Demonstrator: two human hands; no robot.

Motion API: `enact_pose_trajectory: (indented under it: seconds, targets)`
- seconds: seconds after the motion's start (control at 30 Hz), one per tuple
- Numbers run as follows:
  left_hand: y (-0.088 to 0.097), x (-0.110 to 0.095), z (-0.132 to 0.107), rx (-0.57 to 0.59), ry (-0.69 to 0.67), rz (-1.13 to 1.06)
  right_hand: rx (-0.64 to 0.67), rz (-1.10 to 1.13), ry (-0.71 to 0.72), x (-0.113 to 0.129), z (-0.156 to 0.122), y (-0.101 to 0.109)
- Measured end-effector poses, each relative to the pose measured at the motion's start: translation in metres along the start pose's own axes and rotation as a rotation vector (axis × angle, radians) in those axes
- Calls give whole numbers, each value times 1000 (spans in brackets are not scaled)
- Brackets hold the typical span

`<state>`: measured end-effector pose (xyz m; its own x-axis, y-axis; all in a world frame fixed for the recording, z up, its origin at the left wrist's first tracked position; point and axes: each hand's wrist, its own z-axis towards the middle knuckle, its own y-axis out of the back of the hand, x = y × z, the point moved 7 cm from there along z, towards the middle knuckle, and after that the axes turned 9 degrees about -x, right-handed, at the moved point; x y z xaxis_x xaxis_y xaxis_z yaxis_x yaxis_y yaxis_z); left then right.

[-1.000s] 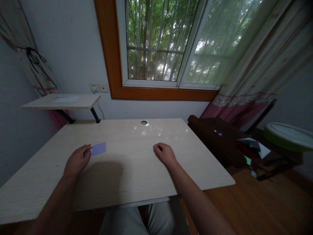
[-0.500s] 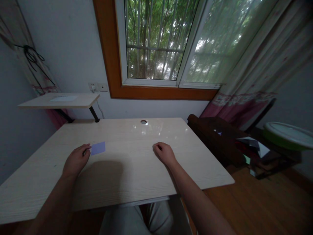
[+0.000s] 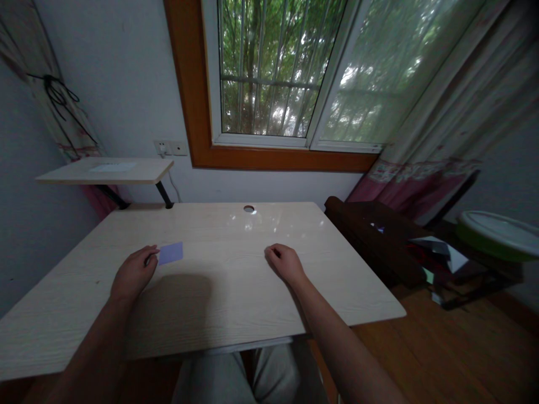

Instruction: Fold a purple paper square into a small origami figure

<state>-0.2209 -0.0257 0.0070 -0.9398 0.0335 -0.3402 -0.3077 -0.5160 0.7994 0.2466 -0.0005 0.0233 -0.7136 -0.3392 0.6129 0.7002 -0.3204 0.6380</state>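
Observation:
A small purple square of paper lies at or just above the left part of the pale wooden desk. My left hand pinches its left edge between thumb and fingers, and the fingertips partly cover that edge. On the desk right of the middle rests my right hand, closed in a loose fist with its fingers curled under. I see nothing in it. A wide stretch of desk separates the two hands.
A raised shelf with a white sheet on it stands at the desk's back left. Near the back edge is a round cable hole. Dark furniture with papers and a green-sided round container stands to the right.
The view has shifted very slightly. Both hands and the purple paper keep their places on the desk.

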Motion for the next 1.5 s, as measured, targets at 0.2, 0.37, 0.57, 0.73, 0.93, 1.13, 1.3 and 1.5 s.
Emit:
enact_pose_trajectory:
  seconds: [0.2,0.37,0.57,0.73,0.93,1.13,1.3,1.5]
  targets:
    - [-2,2,0,-1,-1,0,6,4,6,0,-1,0]
    - [-2,2,-1,-1,9,-17,11,-3,5,1,0,0]
    - [2,-2,-1,0,14,-24,25,-23,0,2,1,0]
    - [6,-7,-2,0,26,-32,33,-44,-10,1,0,0]
    - [7,-7,-1,-21,40,-21,40,-68,-6,2,-1,-1]
    - [4,-5,-2,-10,26,-17,43,-98,-4,2,-2,-2]
    - [5,-6,-3,-25,29,-27,43,-117,10,3,-2,-3]
    - [6,-6,-1,-10,36,-19,38,-130,17,3,-2,-3]
